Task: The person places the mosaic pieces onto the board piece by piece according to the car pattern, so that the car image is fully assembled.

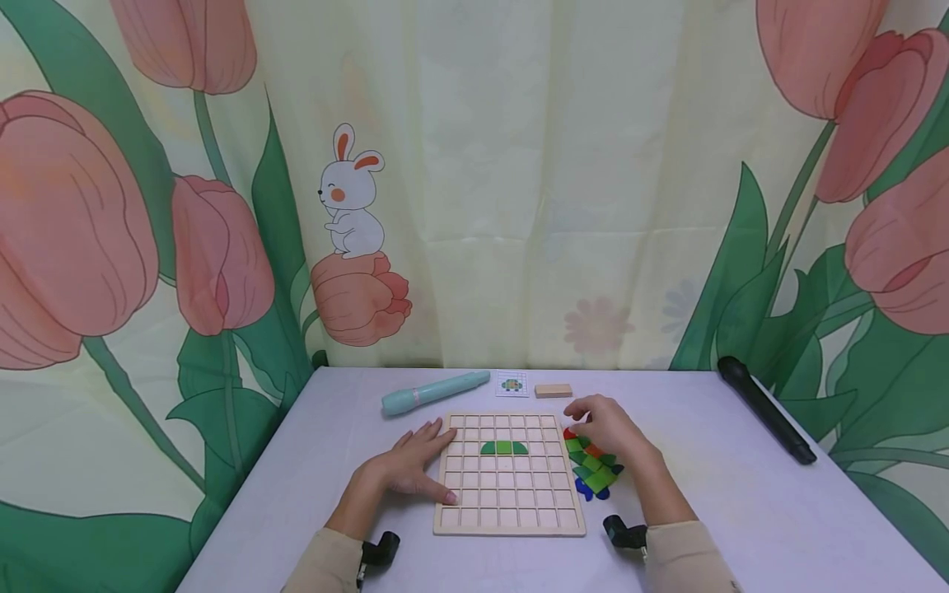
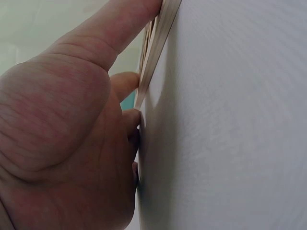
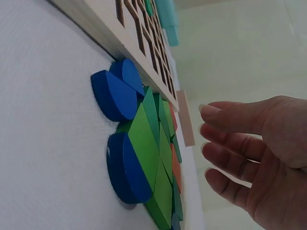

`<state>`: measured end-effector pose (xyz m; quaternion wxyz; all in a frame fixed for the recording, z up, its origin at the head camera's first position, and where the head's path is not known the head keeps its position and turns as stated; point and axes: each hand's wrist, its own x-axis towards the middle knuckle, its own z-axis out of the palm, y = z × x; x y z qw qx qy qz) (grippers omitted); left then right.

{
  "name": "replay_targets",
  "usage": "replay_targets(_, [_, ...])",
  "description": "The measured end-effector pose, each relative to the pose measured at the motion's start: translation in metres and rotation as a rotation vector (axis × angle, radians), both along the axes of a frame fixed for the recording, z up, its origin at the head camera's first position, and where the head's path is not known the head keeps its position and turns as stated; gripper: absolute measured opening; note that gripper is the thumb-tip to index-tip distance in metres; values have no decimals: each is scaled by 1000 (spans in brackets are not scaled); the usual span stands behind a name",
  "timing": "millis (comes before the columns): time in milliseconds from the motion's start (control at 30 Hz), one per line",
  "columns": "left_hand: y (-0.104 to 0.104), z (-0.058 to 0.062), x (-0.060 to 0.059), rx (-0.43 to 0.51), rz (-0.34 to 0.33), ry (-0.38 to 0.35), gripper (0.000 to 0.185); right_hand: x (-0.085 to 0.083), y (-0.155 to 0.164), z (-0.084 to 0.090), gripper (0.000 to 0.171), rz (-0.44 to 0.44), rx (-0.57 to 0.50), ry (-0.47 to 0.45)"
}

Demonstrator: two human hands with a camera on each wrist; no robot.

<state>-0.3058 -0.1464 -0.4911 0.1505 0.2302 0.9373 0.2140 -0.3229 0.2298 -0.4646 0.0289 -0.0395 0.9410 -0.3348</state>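
Coloured pieces [image 1: 593, 469] lie heaped under our right hand [image 1: 604, 428], fingers loosely spread above them, gripping nothing. Beside our flat left hand [image 1: 415, 465], the grid board [image 1: 508, 494] holds only three green pieces [image 1: 504, 448]; most cells remain unfilled.

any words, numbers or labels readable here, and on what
None can be read.
The card behind the board shows a small gridded picture, no legible text.
The teal pen and the black rod show no readable marking.
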Motion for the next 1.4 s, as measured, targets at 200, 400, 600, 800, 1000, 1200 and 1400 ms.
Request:
replay_targets(200, [0,1,1,1,-1,-3,118,-2,9,-3,24,16,11,-15])
replay_targets(400, [0,1,1,2,0,-4,118,-1,14,-7,22,-1,-18,-52])
replay_targets(600, [0,0,0,-11,2,6,118,-2,16,-8,21,-14,-38,-114])
replay_targets(800, [0,-1,-1,-18,4,13,118,1,16,-5,21,-7,-37,-129])
replay_targets(1000, [0,-2,-1,-17,9,9,119,2,16,-5,22,3,-26,-125])
replay_targets(1200, [0,-3,-1,-10,7,11,118,2,17,-4,22,2,-24,-138])
replay_targets(1400, [0,-3,-1,-9,7,7,118,3,18,-3,22,2,-28,-153])
